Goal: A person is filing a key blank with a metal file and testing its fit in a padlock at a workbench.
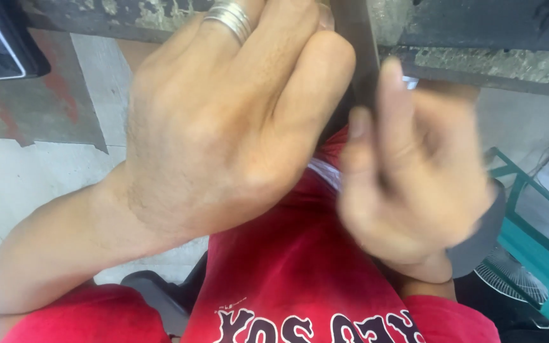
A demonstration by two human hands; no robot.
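- The left hand fills the middle and left of the head view, back of the hand to the camera, fingers bent and bunched together toward the top edge.
- A banded silver metal ring sits on one finger of that hand, near the top edge of the view.
- The left fingertips press against a dark, flat, narrow metal bar that runs down from the top edge; whether they pinch it or only lean on it cannot be told, since the fingertips are hidden.
- The right hand is just to the right of the bar, blurred, with its fingers curled and two fingertips pointing up beside the bar's lower end.
- Whether the right hand grips anything cannot be told through the blur; a small pale glint shows at its upper fingers, too smeared to name.
- The bar lies between the two hands, under the edge of a worn grey-green slab with flaking paint that crosses the top of the view.
- A dark grey cuff wraps the right wrist.
- Below the hands hangs the person's red cloth shirt with white lettering.
- At the far right stand a teal metal frame and a white wire fan guard on the pale concrete floor.
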